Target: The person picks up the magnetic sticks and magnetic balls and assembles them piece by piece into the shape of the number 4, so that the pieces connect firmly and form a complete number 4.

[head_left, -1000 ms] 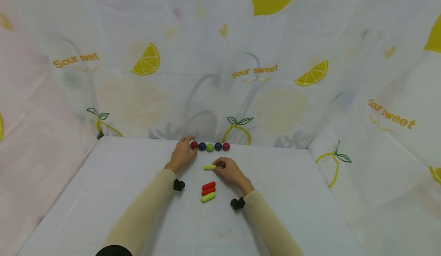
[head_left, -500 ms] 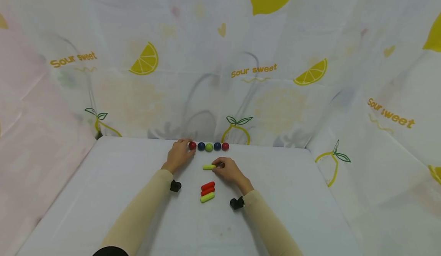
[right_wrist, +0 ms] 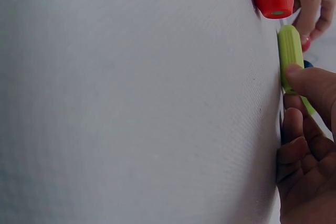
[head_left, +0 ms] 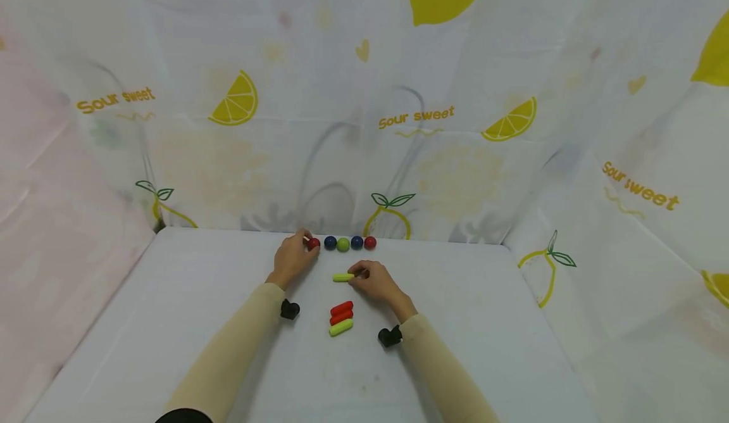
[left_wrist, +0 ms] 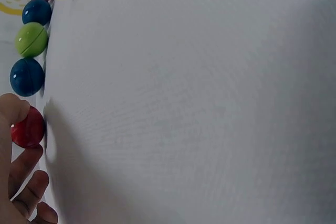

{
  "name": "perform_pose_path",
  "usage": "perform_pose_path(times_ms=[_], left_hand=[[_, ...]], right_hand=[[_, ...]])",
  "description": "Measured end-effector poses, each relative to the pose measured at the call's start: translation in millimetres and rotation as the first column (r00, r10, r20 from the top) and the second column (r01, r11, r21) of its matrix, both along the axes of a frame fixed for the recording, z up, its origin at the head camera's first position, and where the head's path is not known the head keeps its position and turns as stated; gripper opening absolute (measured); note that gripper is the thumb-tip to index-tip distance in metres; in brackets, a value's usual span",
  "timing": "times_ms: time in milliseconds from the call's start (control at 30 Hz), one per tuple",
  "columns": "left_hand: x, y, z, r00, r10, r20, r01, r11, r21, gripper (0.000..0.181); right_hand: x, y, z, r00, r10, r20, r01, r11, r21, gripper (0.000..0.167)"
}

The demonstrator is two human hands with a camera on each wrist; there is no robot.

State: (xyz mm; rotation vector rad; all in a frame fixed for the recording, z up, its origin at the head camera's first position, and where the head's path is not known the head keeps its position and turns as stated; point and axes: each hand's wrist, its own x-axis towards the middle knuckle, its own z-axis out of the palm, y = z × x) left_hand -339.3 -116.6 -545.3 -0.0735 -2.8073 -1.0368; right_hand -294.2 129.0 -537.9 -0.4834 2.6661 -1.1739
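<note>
The left hand (head_left: 292,259) pinches a red ball (left_wrist: 27,130) between thumb and fingers at the left end of a row by the table's (head_left: 455,321) back edge. The ball is glossy and deep red, with a highlight on its side, just apart from the neighbouring blue ball (left_wrist: 27,77). Beyond that come a green ball (head_left: 343,244) with a seam around it, a second blue ball (head_left: 357,242) and a far red ball (head_left: 370,242).

The right hand (head_left: 376,282) pinches the right end of a green stick (right_wrist: 290,51), in front of the row. The stick is bright yellow-green, lengthwise-grooved and rounded at the tip, with a small pale disc in its end. Nearer the person, two red sticks (head_left: 342,309) lie beside another yellow-green one (head_left: 341,328), all slanted alike.
</note>
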Motion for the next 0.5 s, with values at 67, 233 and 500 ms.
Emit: perform_pose_path(times_ms=[67,233,500], left_hand=[[-0.7,-2.3,-2.0,1.0,-0.004,-0.003,0.004,1.0,0.017,0.033],[2.4,-5.6,-1.9,1.0,-0.009,0.011,0.008,0.997,0.081,0.033],[17.9,-4.7,3.1,0.999,-0.016,0.036,0.008,0.978,0.207,0.033]], right_hand=[[0.2,0,0.0,1.0,0.002,-0.005,-0.002,1.0,0.001,0.018],[-0.2,0,-1.1,1.0,0.001,-0.013,-0.001,1.0,-0.005,0.018],[-0.7,0,-3.5,1.0,-0.01,-0.01,0.01,1.0,-0.006,0.018]])
